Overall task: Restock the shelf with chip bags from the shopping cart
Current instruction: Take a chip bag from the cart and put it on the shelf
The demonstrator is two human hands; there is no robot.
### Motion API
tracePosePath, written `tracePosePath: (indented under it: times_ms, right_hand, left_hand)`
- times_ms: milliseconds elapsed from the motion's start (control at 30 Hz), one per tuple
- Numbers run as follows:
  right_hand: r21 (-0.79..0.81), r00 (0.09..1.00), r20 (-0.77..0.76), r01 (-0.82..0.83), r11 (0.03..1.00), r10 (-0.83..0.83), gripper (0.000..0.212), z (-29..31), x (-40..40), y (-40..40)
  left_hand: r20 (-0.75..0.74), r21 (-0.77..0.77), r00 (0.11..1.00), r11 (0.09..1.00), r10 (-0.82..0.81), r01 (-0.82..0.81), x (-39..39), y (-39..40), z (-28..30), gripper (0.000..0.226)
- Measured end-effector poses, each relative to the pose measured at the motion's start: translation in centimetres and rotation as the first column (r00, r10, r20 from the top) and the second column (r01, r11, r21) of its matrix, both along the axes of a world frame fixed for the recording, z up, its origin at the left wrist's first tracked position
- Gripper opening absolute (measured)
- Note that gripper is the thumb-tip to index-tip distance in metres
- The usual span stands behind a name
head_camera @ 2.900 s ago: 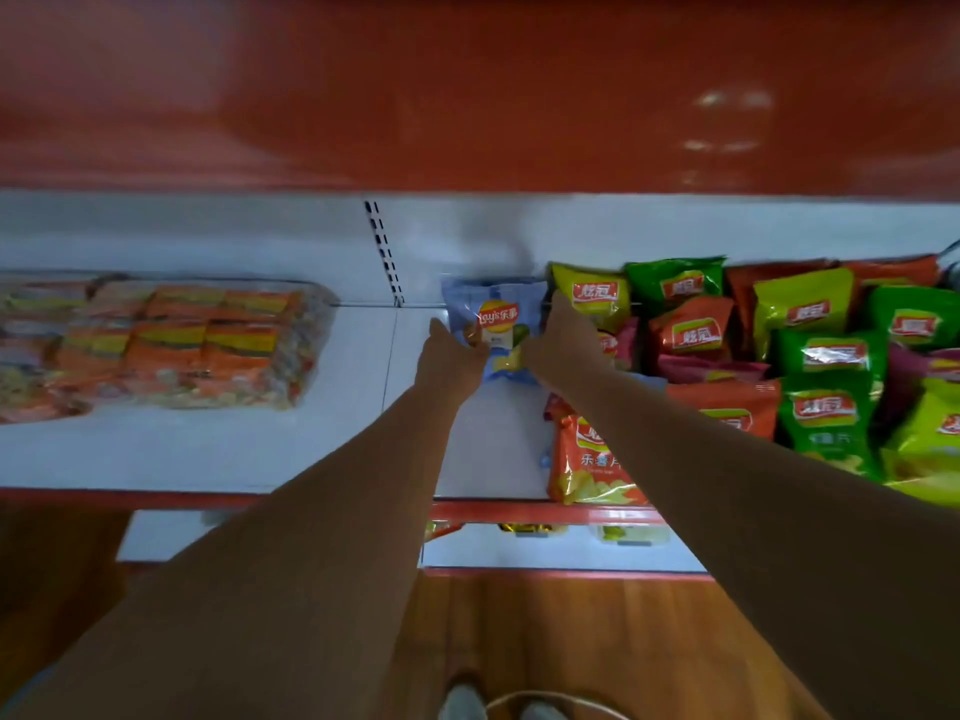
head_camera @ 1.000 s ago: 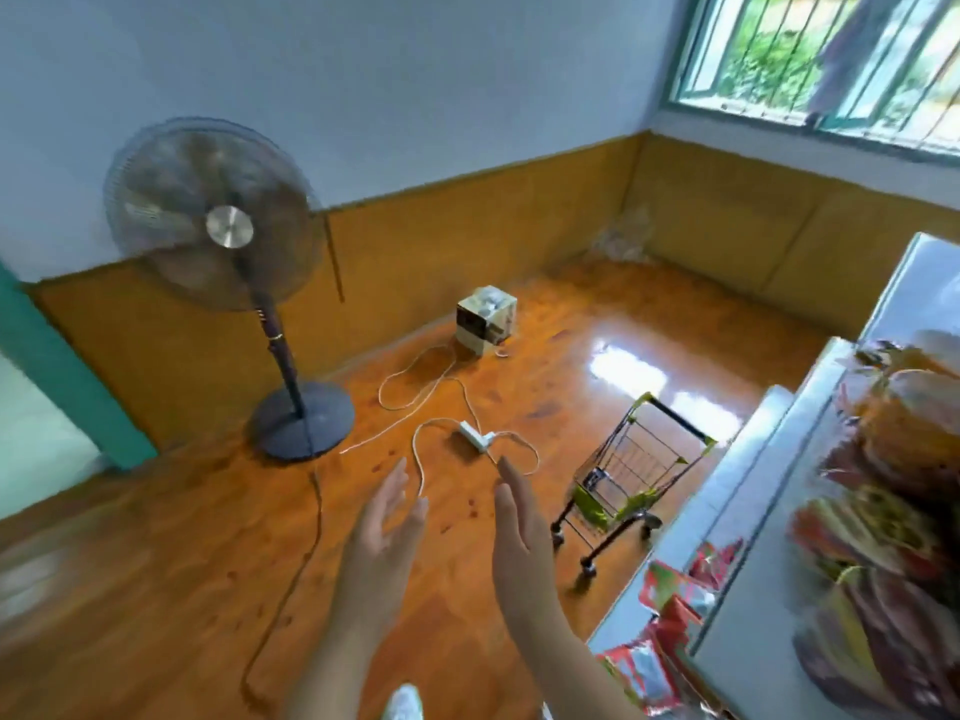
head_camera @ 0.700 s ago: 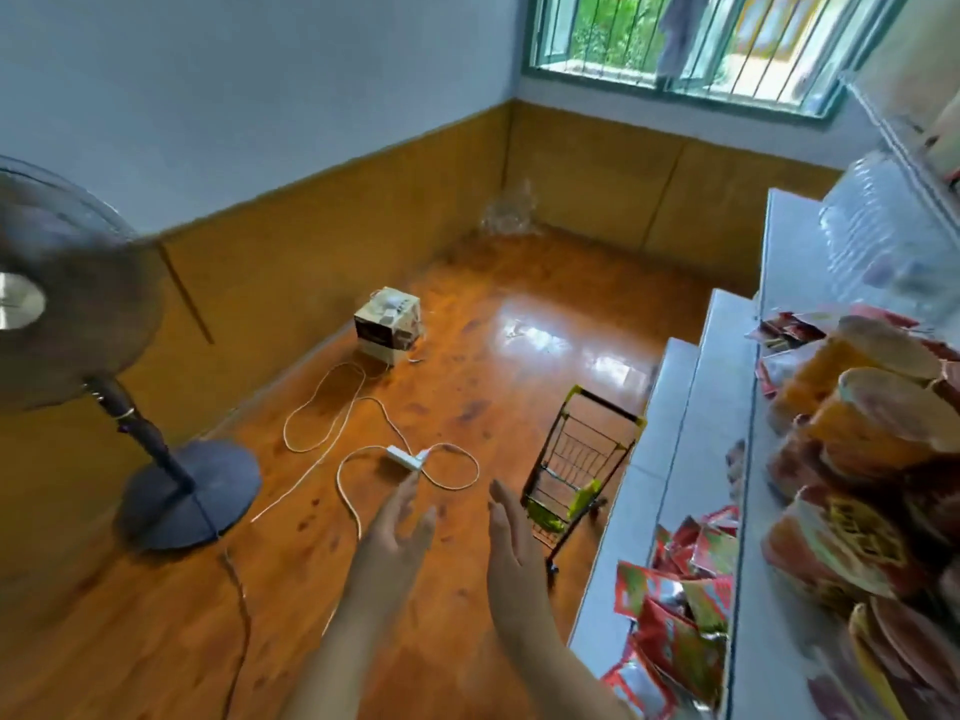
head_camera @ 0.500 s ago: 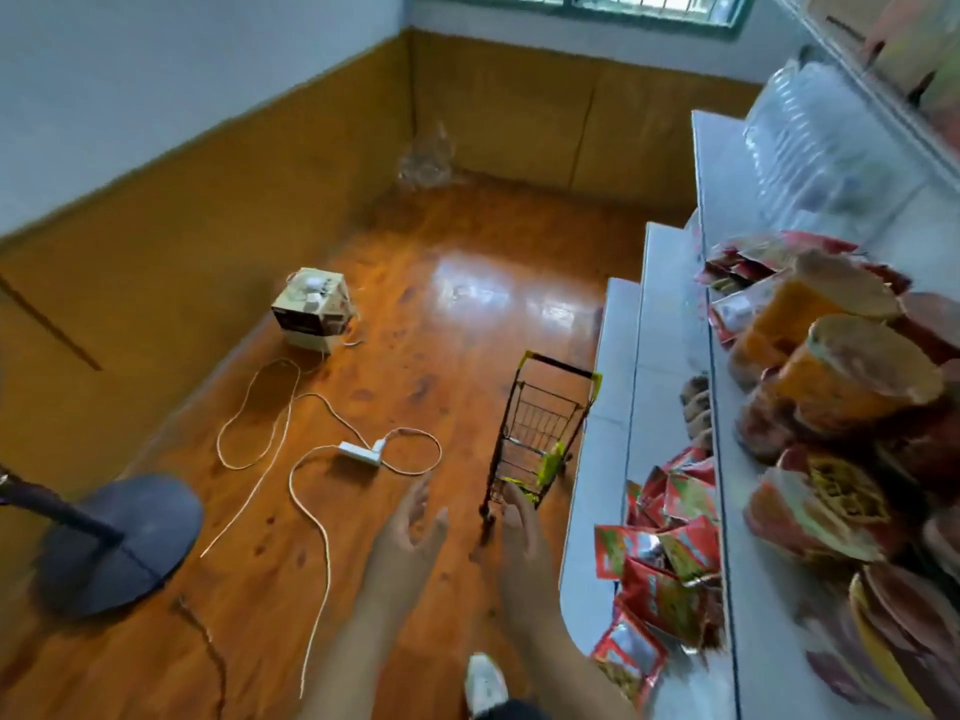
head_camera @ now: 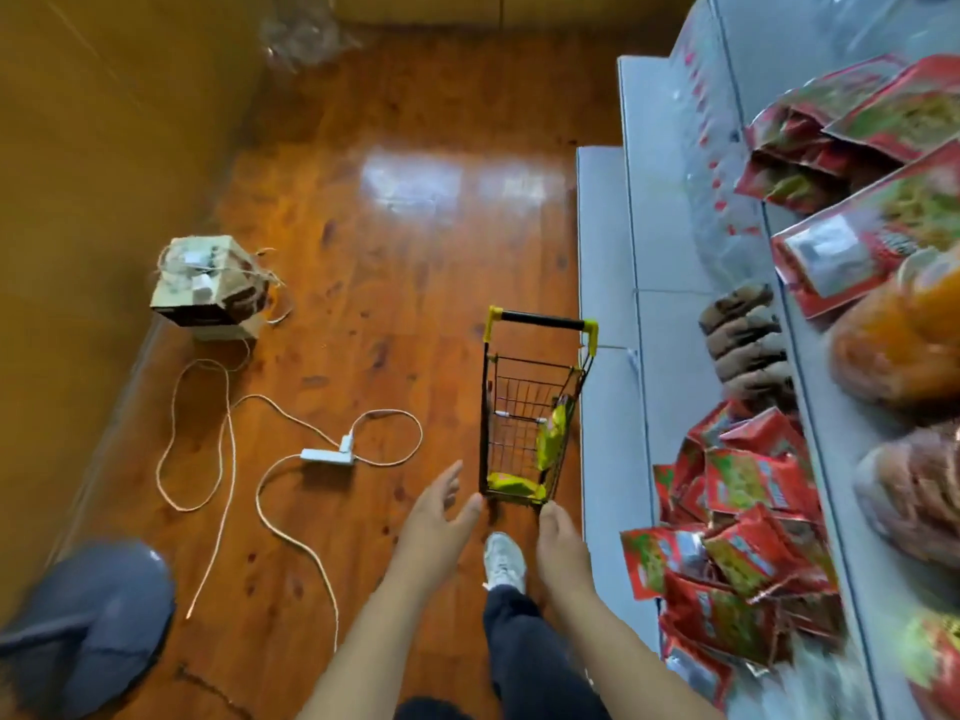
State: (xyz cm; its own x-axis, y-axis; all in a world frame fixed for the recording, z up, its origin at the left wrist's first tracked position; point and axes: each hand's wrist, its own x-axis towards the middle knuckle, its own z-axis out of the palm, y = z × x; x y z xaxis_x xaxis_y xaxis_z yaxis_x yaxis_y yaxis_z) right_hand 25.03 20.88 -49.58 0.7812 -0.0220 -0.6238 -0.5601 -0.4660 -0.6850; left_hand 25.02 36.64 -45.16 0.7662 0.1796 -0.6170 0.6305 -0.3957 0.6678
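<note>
Your left hand (head_camera: 434, 522) and right hand (head_camera: 561, 537) reach empty, fingers (head_camera: 451, 478) apart. Yellow-green chip bags (head_camera: 550, 436) lie just beyond in the shopping cart (head_camera: 535, 407), long axis upright; right hand nearer.

A small wire shopping cart (head_camera: 530, 418) stands on the wooden floor (head_camera: 389, 252), just beside the front edge of the grey shelf (head_camera: 608, 252). Its black handle with yellow ends faces away from the person. Yellow-green chip bags (head_camera: 551, 433) lie inside the basket, one flat on the bottom, one leaning against the shelf-side wall. The left hand (head_camera: 434, 517) and right hand (head_camera: 558, 537) are extended toward the cart's near end, fingers straight, holding nothing. Red snack packets (head_camera: 737, 522) are piled on the shelf. A white power strip (head_camera: 328, 456) with cable lies on the floor, left of the cart.
</note>
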Motion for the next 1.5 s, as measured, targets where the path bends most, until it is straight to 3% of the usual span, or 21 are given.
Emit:
tracePosePath:
  times_ms: [33, 100, 267, 400, 567, 700, 767, 833, 933, 1033, 1100, 1167, 1233, 1367, 1433, 1500]
  right_hand:
    - [0.000, 0.984, -0.132, 0.119, 0.993, -0.118, 0.046, -2.2, 3.0, 0.2]
    - [-0.122, 0.980, -0.151, 0.113, 0.986, -0.131, 0.045, -4.9, 5.2, -0.3]
    - [-0.198, 0.936, -0.346, -0.001, 0.980, -0.069, 0.044, -13.4, 10.1, -0.6]
    - [-0.227, 0.929, -0.362, -0.165, 0.960, 0.074, 0.042, -21.6, 12.2, -0.4]
    - [-0.281, 0.898, -0.328, -0.390, 0.877, 0.294, 0.047, -31.7, 13.6, -0.1]
    - [-0.299, 0.773, -0.353, -0.627, 0.719, 0.527, 0.028, -37.4, 14.4, 0.4]
    - [-0.333, 0.739, -0.359, -0.672, 0.662, 0.570, 0.009, -39.0, 14.3, 0.5]
    - [-0.384, 0.745, -0.331, -0.667, 0.638, 0.580, 0.009, -40.0, 13.8, 0.4]
    - [-0.431, 0.863, -0.221, -0.504, 0.749, 0.454, 0.010, -39.9, 13.6, 0.2]
    - [-0.407, 0.974, -0.082, -0.225, 0.885, 0.210, 0.008, -38.2, 13.8, 0.6]
    - [-0.371, 0.997, -0.028, -0.074, 0.926, 0.069, 0.007, -37.1, 14.2, 1.2]
    - [-0.330, 1.000, -0.009, -0.008, 0.944, 0.005, 0.008, -36.4, 14.9, 1.9]
    - [-0.247, 1.000, -0.013, 0.010, 0.969, -0.013, 0.008, -35.8, 15.5, 2.7]
    - [-0.019, 0.989, -0.108, 0.104, 0.994, -0.105, 0.016, -34.6, 16.8, 3.1]
    - [-0.110, 0.992, -0.050, 0.106, 0.988, -0.112, 0.019, -34.4, 17.5, 2.3]
    - [-0.411, 0.997, 0.074, 0.023, 0.911, 0.008, 0.023, -35.1, 18.3, 1.2]
  left_hand:
    - [-0.012, 0.030, 0.999, 0.999, -0.030, 0.030, 2.3, 0.3, -1.8, 0.055]
    - [-0.064, 0.041, 0.995, 0.996, -0.079, 0.082, 6.0, 0.1, -5.1, 0.055]
    - [-0.212, 0.068, 0.929, 0.944, -0.302, 0.322, 10.6, -1.4, -15.1, 0.053]
    - [-0.292, 0.101, 0.828, 0.846, -0.478, 0.524, 11.9, -2.8, -24.1, 0.054]
    - [-0.357, 0.251, 0.640, 0.590, -0.680, 0.767, 12.9, -4.2, -34.3, 0.048]
    - [-0.441, 0.223, 0.602, 0.568, -0.666, 0.792, 13.9, -4.7, -40.0, 0.031]
    - [-0.483, 0.178, 0.601, 0.601, -0.637, 0.780, 13.9, -5.1, -41.7, 0.034]
    - [-0.514, 0.155, 0.625, 0.653, -0.588, 0.741, 13.7, -5.4, -42.1, 0.041]
    - [-0.407, 0.199, 0.767, 0.771, -0.496, 0.605, 13.1, -5.6, -41.5, 0.056]
    - [-0.210, 0.151, 0.943, 0.944, -0.259, 0.293, 13.6, -5.4, -39.6, 0.077]
    - [-0.206, 0.059, 0.972, 0.990, -0.112, 0.126, 14.6, -5.3, -38.8, 0.083]
    - [-0.265, -0.072, 0.963, 0.997, -0.042, 0.024, 15.8, -5.1, -38.6, 0.077]
    - [-0.293, -0.154, 0.956, 0.986, 0.010, -0.058, 17.0, -4.6, -38.6, 0.057]
    - [-0.342, -0.178, 0.931, 0.964, 0.125, -0.195, 19.0, -3.4, -39.4, 0.029]
    - [-0.359, -0.143, 0.924, 0.971, 0.128, -0.190, 19.7, -3.3, -39.8, 0.023]
    - [-0.359, -0.103, 0.930, 0.987, 0.076, -0.120, 19.7, -3.4, -40.4, 0.021]
